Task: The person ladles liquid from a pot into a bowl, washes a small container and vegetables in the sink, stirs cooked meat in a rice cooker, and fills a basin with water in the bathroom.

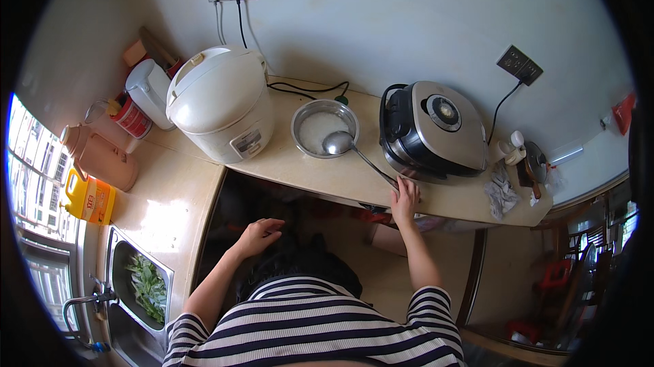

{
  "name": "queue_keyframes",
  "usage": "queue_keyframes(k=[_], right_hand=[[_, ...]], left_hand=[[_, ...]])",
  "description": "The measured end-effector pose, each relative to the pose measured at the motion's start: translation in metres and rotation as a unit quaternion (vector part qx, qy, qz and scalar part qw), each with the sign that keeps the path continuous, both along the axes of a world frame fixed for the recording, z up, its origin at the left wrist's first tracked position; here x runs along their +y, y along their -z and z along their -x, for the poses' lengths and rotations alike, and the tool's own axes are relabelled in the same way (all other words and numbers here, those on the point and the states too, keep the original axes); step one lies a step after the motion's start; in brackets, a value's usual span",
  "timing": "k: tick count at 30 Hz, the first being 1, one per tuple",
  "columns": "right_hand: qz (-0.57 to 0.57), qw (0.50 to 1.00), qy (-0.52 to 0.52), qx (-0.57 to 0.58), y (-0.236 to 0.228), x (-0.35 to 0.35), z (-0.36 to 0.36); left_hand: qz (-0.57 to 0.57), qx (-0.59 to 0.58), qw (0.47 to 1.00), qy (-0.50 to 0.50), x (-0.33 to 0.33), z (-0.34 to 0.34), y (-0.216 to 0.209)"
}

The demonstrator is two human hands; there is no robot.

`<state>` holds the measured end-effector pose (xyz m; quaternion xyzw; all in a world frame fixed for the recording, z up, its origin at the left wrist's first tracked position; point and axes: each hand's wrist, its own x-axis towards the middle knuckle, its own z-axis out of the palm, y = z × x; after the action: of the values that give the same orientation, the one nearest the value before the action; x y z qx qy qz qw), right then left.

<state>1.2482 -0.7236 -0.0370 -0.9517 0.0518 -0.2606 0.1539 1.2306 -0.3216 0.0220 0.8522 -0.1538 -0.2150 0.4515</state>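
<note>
My right hand (406,198) is closed on the end of a metal ladle (338,142) at the counter's front edge. The round head of this ladle lies over the right side of a steel bowl (295,136); whether it touches the rim I cannot tell. White rice (317,126) shows inside the bowl. With its fingers stretched out and nothing in them, my left hand (259,235) hangs in front of the counter, below a large white rice cooker (221,104). To the right of the bowl stands a silver and black cooker (436,128) with its lid down.
A pink thermos (102,158), a yellow jug (90,196) and a white pitcher (150,91) stand on the left counter (160,220). Leafy greens (145,285) lie in the sink (117,252). Farther right are a grey cloth (501,191) and small items. A black cord runs behind the bowl.
</note>
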Motion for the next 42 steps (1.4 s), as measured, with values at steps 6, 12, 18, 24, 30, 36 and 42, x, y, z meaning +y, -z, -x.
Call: queue_keyframes(k=[6, 12, 18, 24, 30, 36, 42], right_hand=[[-0.476, 0.877, 0.062, -0.004, -0.002, -0.005, 0.054], [-0.352, 0.902, 0.113, 0.223, 0.082, 0.009, 0.192], [-0.525, 0.633, 0.422, 0.380, 0.090, 0.072, 0.375], [-0.507, 0.474, 0.554, 0.460, 0.152, 0.159, 0.538], [-0.541, 0.524, 0.579, 0.313, 0.184, 0.226, 0.607], [-0.630, 0.400, 0.623, 0.235, 0.170, 0.197, 0.646], [-0.517, 0.489, 0.626, 0.319, 0.172, 0.084, 0.708]], left_hand=[[-0.023, -0.018, 0.999, -0.022, -0.004, -0.009, 0.022], [-0.049, 0.001, 0.986, 0.158, -0.007, -0.018, 0.097], [-0.160, 0.040, 0.942, 0.294, -0.026, -0.018, 0.191], [-0.308, 0.097, 0.810, 0.490, -0.060, -0.023, 0.276], [-0.275, 0.086, 0.806, 0.517, -0.194, 0.014, 0.234], [-0.291, 0.441, 0.774, 0.349, -0.357, 0.064, 0.273], [-0.109, 0.150, 0.819, 0.544, -0.514, 0.211, 0.223]])
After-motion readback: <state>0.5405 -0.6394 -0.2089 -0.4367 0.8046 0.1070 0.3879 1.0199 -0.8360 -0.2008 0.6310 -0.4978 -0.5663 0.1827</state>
